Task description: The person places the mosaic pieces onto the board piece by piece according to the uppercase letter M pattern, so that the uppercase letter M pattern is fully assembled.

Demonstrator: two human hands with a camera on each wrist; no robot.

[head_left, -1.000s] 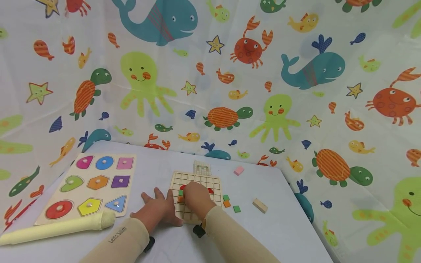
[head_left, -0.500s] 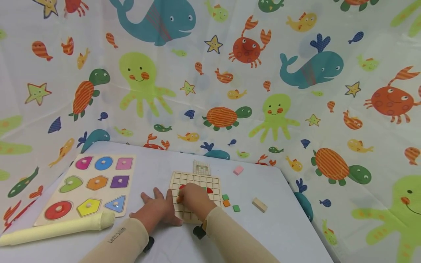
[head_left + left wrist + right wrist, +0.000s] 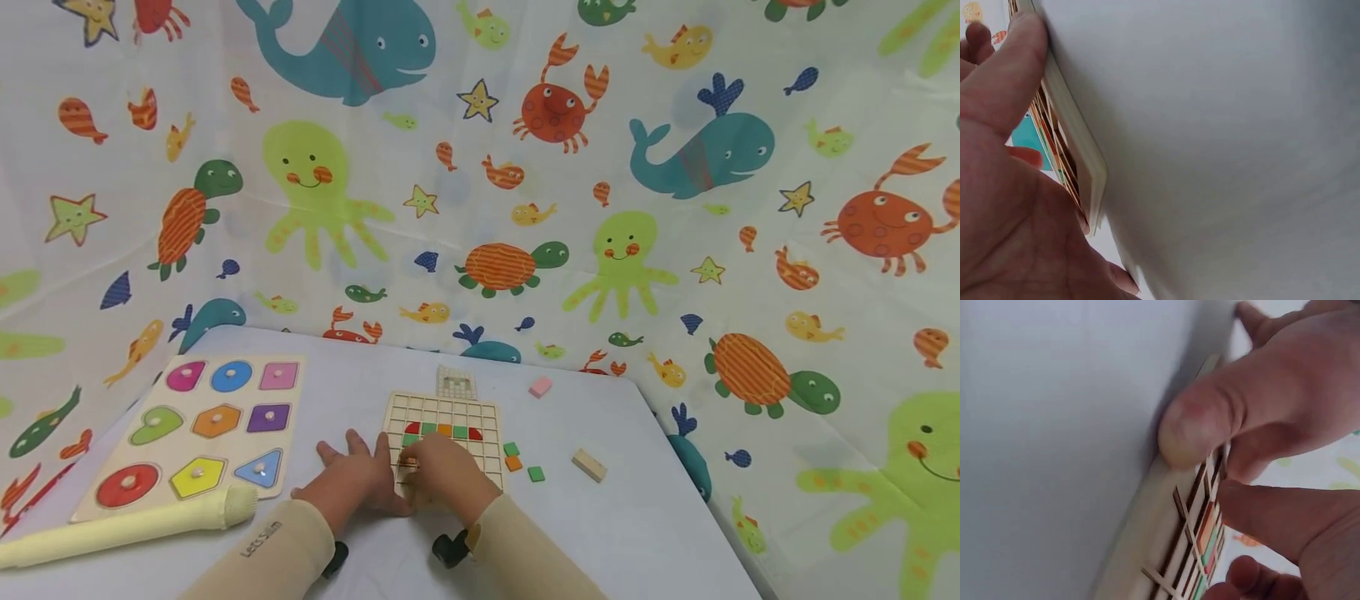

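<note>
A pale wooden grid board (image 3: 491,417) lies on the table with a row of red, green and orange tiles (image 3: 445,431) set in its squares. My left hand (image 3: 356,479) is spread at the board's left side, its thumb by the near-left corner, steadying nothing else. My right hand (image 3: 446,467) bends over the left half of the board, fingertips down near an orange tile (image 3: 1207,522). The right wrist view shows its thumb (image 3: 1260,509) close to that tile. Whether its fingertips pinch anything is hidden.
Loose green and orange tiles (image 3: 513,462) lie right of the board, with a wooden block (image 3: 589,465) beyond and a pink block (image 3: 541,386) behind. A small pattern card (image 3: 457,383) touches the board's far side. At left are a knobbed shape puzzle (image 3: 176,483) and a cream tube (image 3: 127,531).
My right hand has drawn slightly back toward me, baring more of the tile row and a green tile below it. The left hand keeps its place at the board.
</note>
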